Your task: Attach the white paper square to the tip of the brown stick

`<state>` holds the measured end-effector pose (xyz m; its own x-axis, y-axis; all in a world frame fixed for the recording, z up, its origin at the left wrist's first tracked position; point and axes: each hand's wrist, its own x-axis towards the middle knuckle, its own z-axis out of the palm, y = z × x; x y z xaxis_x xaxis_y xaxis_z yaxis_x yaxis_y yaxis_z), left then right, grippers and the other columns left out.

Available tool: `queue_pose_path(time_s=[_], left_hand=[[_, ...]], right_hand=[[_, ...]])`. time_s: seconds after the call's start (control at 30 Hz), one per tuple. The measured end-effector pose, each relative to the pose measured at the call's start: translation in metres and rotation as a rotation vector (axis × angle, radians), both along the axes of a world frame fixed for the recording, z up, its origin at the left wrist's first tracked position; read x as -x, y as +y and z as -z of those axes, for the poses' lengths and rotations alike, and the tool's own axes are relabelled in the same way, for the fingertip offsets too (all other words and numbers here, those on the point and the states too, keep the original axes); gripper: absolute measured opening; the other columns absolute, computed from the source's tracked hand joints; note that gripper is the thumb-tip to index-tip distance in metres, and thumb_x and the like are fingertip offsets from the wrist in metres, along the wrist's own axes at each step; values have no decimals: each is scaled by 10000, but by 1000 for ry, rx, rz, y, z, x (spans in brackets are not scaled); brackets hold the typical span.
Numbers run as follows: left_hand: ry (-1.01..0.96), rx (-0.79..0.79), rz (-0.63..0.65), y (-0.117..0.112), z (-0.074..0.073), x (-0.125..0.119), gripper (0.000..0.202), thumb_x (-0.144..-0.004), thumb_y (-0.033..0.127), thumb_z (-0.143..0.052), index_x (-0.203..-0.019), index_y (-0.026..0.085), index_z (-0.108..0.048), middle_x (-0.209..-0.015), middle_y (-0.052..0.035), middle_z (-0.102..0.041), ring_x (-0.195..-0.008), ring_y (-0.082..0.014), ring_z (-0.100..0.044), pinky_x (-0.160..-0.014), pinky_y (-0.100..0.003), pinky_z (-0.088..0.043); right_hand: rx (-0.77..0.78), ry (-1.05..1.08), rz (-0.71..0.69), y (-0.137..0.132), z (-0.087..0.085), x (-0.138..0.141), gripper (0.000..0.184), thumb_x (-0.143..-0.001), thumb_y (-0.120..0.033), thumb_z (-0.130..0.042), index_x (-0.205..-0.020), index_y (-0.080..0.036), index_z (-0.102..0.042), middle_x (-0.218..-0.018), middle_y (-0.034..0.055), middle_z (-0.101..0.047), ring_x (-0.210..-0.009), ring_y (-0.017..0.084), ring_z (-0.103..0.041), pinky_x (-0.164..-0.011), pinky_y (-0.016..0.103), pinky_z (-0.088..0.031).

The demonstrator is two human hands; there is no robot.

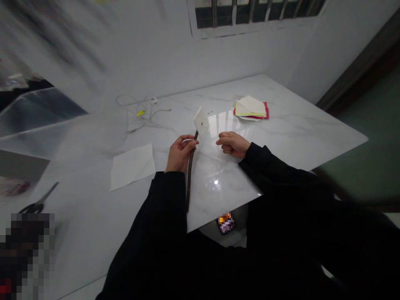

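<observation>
L grip shut round dark strap, white plate just above; R grip curled shut, just beside plate.

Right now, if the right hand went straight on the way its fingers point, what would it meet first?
Probably the lower edge of the white square plate above the dark strip in the left hand. Depth is unclear, so the right hand might pass just beside it.

Part of a dark strip is being hidden by the left hand, scissors are being covered by a pixelated patch, a barred window is being cut off by the top edge, and a small item below the table is being blurred beyond recognition.
</observation>
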<state>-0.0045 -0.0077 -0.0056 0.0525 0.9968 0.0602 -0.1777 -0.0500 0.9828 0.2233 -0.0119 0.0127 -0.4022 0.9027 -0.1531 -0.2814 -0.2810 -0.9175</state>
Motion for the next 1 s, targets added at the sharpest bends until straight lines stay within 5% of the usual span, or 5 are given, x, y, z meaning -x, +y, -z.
queue_pose_path(time_s=[0.33, 0.57, 0.67, 0.8, 1.0], left_hand=[[-14, -3, 2, 0, 0, 0, 338, -686, 320, -892, -940, 207, -700, -851, -31, -763, -664, -135, -604, -703, -299, -510], [-8, 14, -8, -3, -4, -2, 394, -651, 352, -903, -942, 210, -678, -862, -41, -758, -729, -157, -649, -739, -311, -518], [-3, 16, -9, -3, -4, -2, 417, -639, 377, -913, -946, 207, -688, -864, -44, -766, -733, -162, -656, -736, -314, -517], [-11, 20, -6, -2, -3, -1, 435, -624, 380, -925, -952, 196, -706, -858, -46, -778, -703, -152, -649, -720, -308, -514], [-23, 33, -14, -2, -3, 0, 448, -619, 385, -939, -957, 192, -718, -858, -47, -788, -709, -152, -661, -728, -306, -518]], right_hand=[[-18, -23, 22, 1, 1, 0, 619, -675, -160, -781, -693, -259, -170, -574, -119, -141, -463, 45, -114, -442, 248, -76], [-176, -262, 544, 28, 20, -18, 256, -652, -139, -687, -819, -231, -516, -540, -103, -363, -463, 68, -270, -451, 219, -184], [-108, -239, 540, 29, 23, -15, 565, -666, -164, -709, -1215, -202, -576, -551, -115, -411, -458, 93, -311, -444, 229, -205], [-106, -271, 413, 26, 20, -2, 983, -713, -187, -714, -1600, -140, -293, -565, -127, -454, -452, 109, -358, -444, 245, -219], [-423, -526, 269, 50, 14, -8, 923, -750, -129, -637, -1626, -190, -353, -573, -108, -495, -513, 126, -386, -517, 262, -259]])
